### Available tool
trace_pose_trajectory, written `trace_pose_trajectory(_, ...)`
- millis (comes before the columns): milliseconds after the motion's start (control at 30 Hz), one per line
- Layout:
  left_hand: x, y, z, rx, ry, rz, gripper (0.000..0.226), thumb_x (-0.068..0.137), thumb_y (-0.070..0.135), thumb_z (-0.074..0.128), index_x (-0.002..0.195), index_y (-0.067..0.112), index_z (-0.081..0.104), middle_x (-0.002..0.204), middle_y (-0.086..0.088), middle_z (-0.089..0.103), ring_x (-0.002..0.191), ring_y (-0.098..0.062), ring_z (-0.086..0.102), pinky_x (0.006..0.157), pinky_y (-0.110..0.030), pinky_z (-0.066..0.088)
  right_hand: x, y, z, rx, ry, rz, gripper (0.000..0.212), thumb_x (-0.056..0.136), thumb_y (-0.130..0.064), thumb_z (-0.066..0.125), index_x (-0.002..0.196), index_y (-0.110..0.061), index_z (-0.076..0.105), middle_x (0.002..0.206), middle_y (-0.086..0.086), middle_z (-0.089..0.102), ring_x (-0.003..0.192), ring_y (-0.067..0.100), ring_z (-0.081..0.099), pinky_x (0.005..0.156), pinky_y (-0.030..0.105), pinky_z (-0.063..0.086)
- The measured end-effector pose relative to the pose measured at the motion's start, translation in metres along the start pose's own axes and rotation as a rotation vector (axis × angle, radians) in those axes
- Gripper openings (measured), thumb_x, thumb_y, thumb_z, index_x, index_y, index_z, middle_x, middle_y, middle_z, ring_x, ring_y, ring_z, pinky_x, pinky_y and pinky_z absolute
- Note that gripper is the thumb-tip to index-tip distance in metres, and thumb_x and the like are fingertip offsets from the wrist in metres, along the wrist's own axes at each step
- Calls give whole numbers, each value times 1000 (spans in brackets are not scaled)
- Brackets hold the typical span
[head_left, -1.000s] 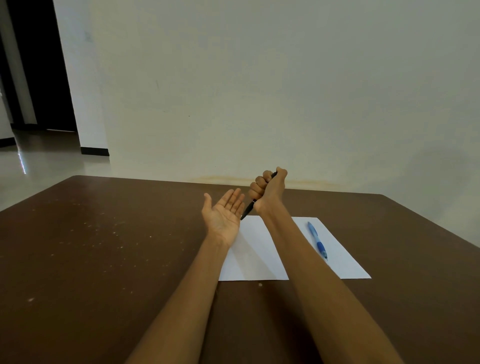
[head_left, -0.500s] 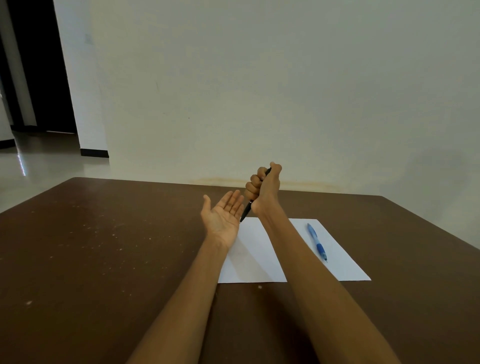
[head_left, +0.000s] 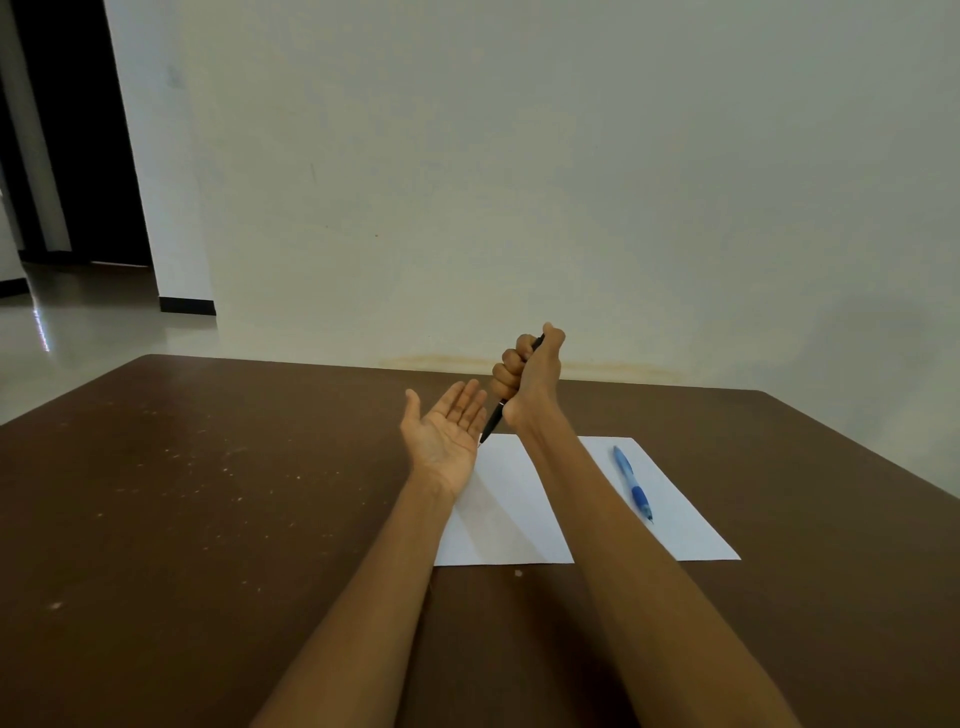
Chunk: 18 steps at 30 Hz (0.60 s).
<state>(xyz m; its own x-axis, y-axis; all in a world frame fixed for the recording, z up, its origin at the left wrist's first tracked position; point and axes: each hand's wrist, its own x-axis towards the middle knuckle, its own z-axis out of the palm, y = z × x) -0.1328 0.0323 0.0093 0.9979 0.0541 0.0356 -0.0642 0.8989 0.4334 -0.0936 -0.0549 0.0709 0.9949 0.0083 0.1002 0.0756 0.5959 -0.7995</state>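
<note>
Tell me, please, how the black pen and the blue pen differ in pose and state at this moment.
The black pen is gripped in the fist of the right hand; the blue pen lies free on the white paper. The black pen is raised and steeply tilted, tip down beside the left hand; the blue pen lies flat. Both are slim pens.

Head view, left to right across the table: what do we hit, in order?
left hand, open with palm up → right hand gripping the black pen in a fist, tip down → blue pen lying on the paper. The paper is left unranked because it spans under both forearms.
</note>
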Motion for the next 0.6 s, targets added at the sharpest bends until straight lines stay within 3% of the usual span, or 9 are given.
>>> trace_pose_trajectory(600, 2, -1, 0, 2, -1, 5, 73, 95, 55, 26, 138, -3, 37, 137, -21, 48, 127, -31, 46, 105, -36, 38, 0, -2, -2, 70, 23, 35, 52, 95, -53, 30, 54, -22, 22, 39, -9, 19, 31, 8, 13, 34, 12, 12)
